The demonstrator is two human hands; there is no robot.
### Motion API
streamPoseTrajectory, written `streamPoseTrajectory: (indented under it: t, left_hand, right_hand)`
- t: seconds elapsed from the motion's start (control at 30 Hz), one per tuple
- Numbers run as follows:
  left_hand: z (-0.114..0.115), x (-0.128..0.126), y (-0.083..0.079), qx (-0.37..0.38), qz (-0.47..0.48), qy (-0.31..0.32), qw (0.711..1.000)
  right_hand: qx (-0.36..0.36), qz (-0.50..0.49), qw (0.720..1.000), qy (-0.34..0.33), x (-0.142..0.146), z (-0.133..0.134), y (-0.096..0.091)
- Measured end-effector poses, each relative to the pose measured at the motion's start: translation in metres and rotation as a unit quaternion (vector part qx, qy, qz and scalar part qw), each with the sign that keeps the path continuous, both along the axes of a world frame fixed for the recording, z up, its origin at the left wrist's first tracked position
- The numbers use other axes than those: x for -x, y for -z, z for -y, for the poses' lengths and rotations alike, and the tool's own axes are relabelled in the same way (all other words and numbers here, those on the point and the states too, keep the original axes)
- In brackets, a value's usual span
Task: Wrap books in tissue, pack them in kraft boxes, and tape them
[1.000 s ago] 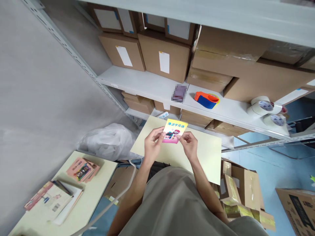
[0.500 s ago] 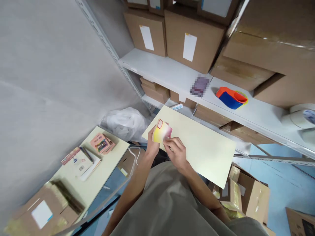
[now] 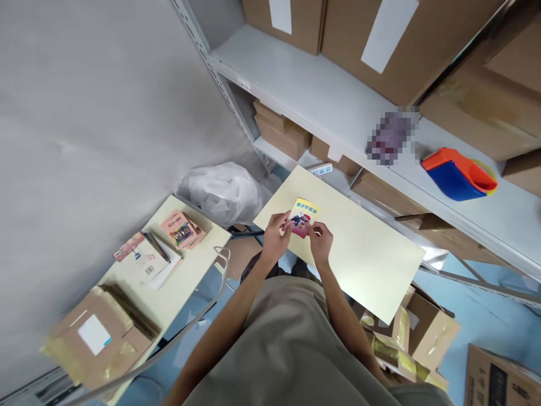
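Observation:
A small booklet (image 3: 305, 216), yellow at the top and pink at the bottom, shows printed characters and a cartoon figure. It is held above the pale tabletop (image 3: 355, 248). My left hand (image 3: 276, 235) pinches its left edge between thumb and fingers. At the lower right corner, my right hand (image 3: 321, 241) grips the booklet with bent fingers. Whether it is a single card or several pages cannot be told.
A second table (image 3: 173, 287) on the left bears a stack of pink booklets (image 3: 181, 228), other booklets with a pen, and a taped carton (image 3: 101, 332). A shelf (image 3: 304, 84) ahead holds cartons and an orange-blue tape dispenser (image 3: 459, 175). Opened cartons (image 3: 431, 332) lie at lower right.
The booklet has turned from a mostly blank yellow-pink side to its printed side with the figure. My right hand has shifted to its lower right corner. The camera view has shifted.

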State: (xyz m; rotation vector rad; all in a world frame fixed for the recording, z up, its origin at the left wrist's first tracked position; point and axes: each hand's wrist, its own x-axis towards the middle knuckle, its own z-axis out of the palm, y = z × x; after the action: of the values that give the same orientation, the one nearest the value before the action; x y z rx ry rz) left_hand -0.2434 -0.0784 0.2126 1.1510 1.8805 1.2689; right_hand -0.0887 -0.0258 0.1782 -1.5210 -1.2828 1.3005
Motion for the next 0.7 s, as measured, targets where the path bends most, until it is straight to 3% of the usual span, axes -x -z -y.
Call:
streamPoseTrajectory:
  t: [0.23, 0.37, 0.5, 0.7]
  left_hand:
    - [-0.056, 0.041, 0.031, 0.024, -0.040, 0.069, 0.997]
    - [-0.075, 0.072, 0.055, 0.045, -0.024, 0.044, 0.998]
    - [-0.071, 0.129, 0.093, 0.095, 0.013, -0.024, 0.995]
    - [-0.041, 0.254, 0.165, 0.168, 0.081, -0.230, 0.955]
  right_hand:
    - [0.030, 0.021, 0.998, 0.047, 0.030, -0.049, 0.028]
    - [0.068, 0.044, 0.993, 0.087, 0.054, -0.064, 0.045]
    - [0.085, 0.063, 0.994, 0.030, 0.094, -0.063, 0.058]
    - [0.129, 0.064, 0.984, -0.103, 0.184, -0.049, 0.074]
